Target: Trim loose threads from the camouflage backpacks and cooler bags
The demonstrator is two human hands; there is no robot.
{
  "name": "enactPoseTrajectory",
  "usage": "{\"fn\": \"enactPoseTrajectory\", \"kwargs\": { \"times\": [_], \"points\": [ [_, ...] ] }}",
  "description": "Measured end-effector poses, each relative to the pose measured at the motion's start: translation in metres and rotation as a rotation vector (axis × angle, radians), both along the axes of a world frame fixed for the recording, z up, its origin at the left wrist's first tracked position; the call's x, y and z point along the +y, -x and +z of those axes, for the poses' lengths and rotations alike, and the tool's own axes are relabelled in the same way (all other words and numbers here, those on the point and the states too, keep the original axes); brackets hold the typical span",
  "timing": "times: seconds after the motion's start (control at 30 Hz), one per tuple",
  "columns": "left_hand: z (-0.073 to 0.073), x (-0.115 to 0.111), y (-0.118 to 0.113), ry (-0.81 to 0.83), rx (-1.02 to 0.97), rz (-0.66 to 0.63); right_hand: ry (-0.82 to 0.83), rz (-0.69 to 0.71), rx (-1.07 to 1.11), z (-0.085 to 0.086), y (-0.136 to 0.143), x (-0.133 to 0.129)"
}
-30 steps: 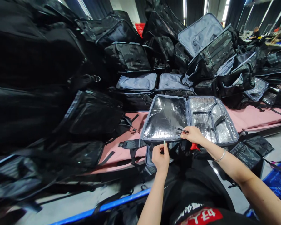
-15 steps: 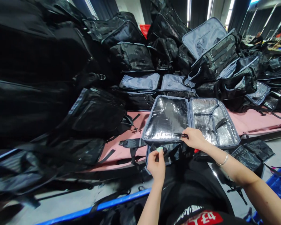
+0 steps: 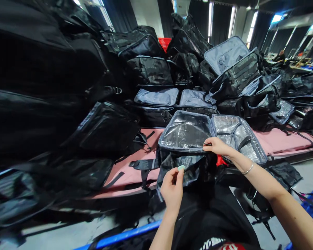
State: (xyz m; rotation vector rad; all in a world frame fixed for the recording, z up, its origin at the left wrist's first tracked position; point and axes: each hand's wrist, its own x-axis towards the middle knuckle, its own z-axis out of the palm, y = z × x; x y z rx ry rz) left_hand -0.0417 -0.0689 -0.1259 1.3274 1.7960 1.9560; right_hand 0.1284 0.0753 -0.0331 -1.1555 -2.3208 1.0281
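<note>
In front of me a dark camouflage bag lies unzipped, its silver-lined lid (image 3: pixel 185 130) to the left of a silver-lined compartment (image 3: pixel 225 130). My left hand (image 3: pixel 172 187) is closed in a pinch at the bag's front pocket (image 3: pixel 191 166), whose fabric gapes below the lid. My right hand (image 3: pixel 217 145) is closed at the lid's lower right corner. A small dark end of thread snips (image 3: pixel 206 144) shows at its fingertips; the rest is hidden. Whether those fingers also grip the lid's edge, I cannot tell.
The bag rests on a pink padded surface (image 3: pixel 281 140) with loose straps. Dark bags (image 3: pixel 151 69) are piled behind it and high on the left. Something red (image 3: pixel 221 160) lies beneath my right wrist. A blue rail (image 3: pixel 127 236) runs below; a person (image 3: pixel 280 55) is far off.
The lid has tilted up along its front edge, and the front pocket shows more. My right hand has turned, hiding most of the snips. The view has shifted slightly upward.
</note>
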Motion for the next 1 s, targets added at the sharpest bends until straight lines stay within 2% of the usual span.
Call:
{"fn": "enactPoseTrajectory", "kwargs": {
  "times": [0.1, 0.2, 0.33, 0.47, 0.53, 0.67, 0.8, 0.87, 0.93, 1.0],
  "points": [
    [0.035, 0.011, 0.002, -0.203, 0.429, -0.041, 0.177, 0.038, 0.184, 0.015, -0.01, 0.01],
    [0.066, 0.03, 0.002, -0.364, 0.767, -0.138, 0.299, 0.067, 0.319, 0.02, -0.015, 0.014],
    [0.091, 0.056, -0.003, -0.396, 1.086, -0.251, 0.371, 0.066, 0.4, 0.015, -0.016, 0.018],
    [0.096, 0.072, -0.012, -0.363, 1.312, -0.326, 0.414, 0.081, 0.423, 0.011, -0.016, 0.017],
    [0.094, 0.076, -0.013, -0.345, 1.385, -0.312, 0.42, 0.067, 0.435, 0.013, -0.016, 0.016],
    [0.092, 0.082, 0.0, -0.317, 1.434, -0.161, 0.435, 0.037, 0.429, 0.021, -0.015, 0.019],
    [0.097, 0.085, 0.025, -0.32, 1.38, 0.021, 0.445, 0.023, 0.43, 0.028, -0.012, 0.029],
    [0.101, 0.084, 0.031, -0.34, 1.351, 0.057, 0.448, 0.019, 0.431, 0.029, -0.011, 0.033],
    [0.104, 0.081, 0.028, -0.367, 1.349, 0.016, 0.452, 0.017, 0.432, 0.029, -0.009, 0.036],
    [0.105, 0.08, 0.016, -0.377, 1.384, -0.101, 0.454, 0.018, 0.434, 0.027, -0.007, 0.037]
  ]
}}
